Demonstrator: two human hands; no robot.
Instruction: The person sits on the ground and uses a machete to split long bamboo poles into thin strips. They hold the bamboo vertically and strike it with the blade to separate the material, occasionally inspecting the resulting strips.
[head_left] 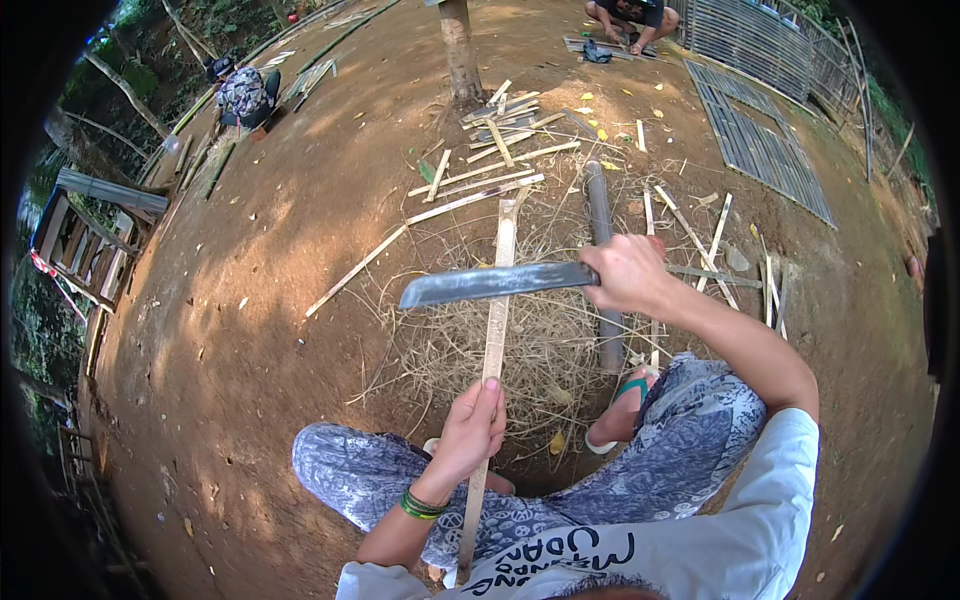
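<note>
A long pale bamboo strip (495, 335) runs from my lap outward over the ground. My left hand (472, 425) is closed around its lower half, thumb along the top. My right hand (628, 275) grips the handle of a machete (490, 285). Its broad grey blade points left and lies across the strip, well beyond my left hand; whether it touches or cuts into the wood cannot be made out. Beneath both is a heap of thin bamboo shavings (540, 345). The machete's handle is mostly hidden in my fist.
A grey pole (603, 330) lies right of the shavings. Split bamboo pieces (500, 140) are piled before a tree trunk (458, 50). A slatted bamboo panel (765, 140) rests at the right. Two people crouch farther off, one (243, 95) at left, another (635, 20) at the top.
</note>
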